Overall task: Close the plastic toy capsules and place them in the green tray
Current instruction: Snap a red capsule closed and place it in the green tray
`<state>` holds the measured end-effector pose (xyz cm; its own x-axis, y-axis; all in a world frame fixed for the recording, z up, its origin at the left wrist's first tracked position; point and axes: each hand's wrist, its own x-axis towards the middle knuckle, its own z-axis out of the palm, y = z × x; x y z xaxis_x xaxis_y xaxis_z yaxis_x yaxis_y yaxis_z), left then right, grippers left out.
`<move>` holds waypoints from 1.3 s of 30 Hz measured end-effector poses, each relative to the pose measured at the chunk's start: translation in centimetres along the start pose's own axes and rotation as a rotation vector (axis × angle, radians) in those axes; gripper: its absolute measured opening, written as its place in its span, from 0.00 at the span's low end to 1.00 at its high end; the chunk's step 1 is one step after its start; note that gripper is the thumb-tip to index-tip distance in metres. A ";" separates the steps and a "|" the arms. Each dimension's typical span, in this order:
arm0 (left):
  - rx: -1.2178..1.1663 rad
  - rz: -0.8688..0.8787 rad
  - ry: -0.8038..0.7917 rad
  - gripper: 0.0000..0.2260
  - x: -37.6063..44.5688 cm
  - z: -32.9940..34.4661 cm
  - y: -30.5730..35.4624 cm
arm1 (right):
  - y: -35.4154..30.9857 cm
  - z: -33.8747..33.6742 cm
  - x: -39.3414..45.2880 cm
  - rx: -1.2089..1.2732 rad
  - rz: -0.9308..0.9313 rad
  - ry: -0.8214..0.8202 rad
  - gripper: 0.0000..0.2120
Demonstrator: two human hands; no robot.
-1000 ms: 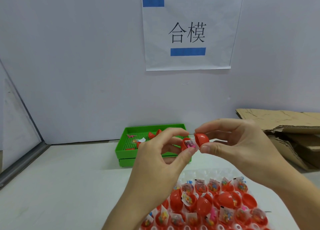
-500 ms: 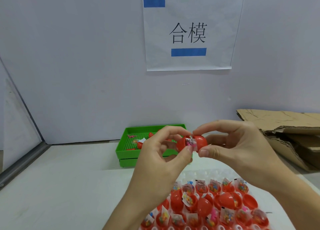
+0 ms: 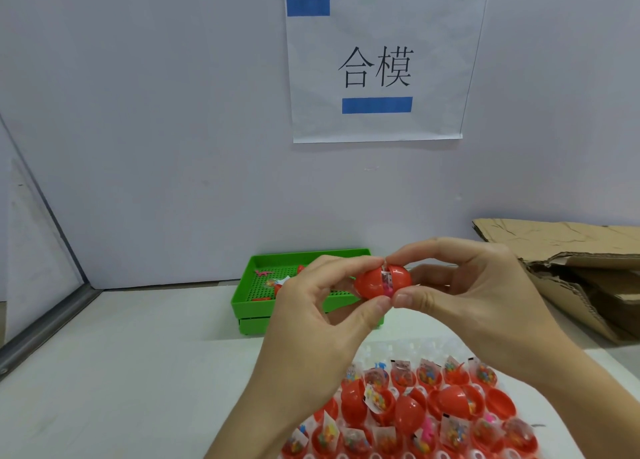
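- Up between both hands, the red capsule (image 3: pixel 381 280) was held in the air, its two halves nearly together with a strip of the toy packet still showing in the seam.
- The left hand (image 3: pixel 311 316) pinched the capsule's left half, thumb beneath and fingers curled over the top.
- The right hand (image 3: pixel 474 303) pinched the right half the same way; its thumb tip touched the left thumb just under the capsule.
- Behind the grip and partly hidden by the left hand, the green tray (image 3: pixel 249 285) sat on the white table (image 3: pixel 121 372) against the wall, with a few red and pink pieces lying on its perforated floor.
- Below the grip, nearer the person, a clear blister tray (image 3: pixel 426 346) held many open red capsule halves (image 3: pixel 408 413), most with small packets of coloured toys in them.
- Well to the right of the grip lay flattened cardboard (image 3: pixel 571 261).
- Above it, a paper sign (image 3: pixel 377 64) hung on the wall.
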<state>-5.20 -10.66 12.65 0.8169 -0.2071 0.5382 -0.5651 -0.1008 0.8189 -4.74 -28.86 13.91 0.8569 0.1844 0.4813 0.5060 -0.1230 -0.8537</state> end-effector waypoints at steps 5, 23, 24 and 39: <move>0.006 0.019 0.021 0.14 0.0 0.1 0.1 | 0.1 0.1 0.0 0.005 -0.020 0.016 0.16; -0.055 0.012 0.008 0.12 0.1 -0.2 -0.1 | 0.1 0.0 0.1 0.118 -0.104 -0.053 0.15; -0.056 0.014 0.010 0.12 0.1 -0.2 -0.2 | 0.0 0.0 0.2 0.119 -0.105 -0.052 0.15; -0.064 0.021 0.061 0.09 -0.1 0.2 0.2 | 0.2 0.3 0.0 0.085 -0.126 0.003 0.13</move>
<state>-5.36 -10.90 12.71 0.8118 -0.1483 0.5648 -0.5750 -0.0343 0.8174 -4.68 -28.55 13.68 0.7874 0.1903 0.5864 0.5998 -0.0164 -0.8000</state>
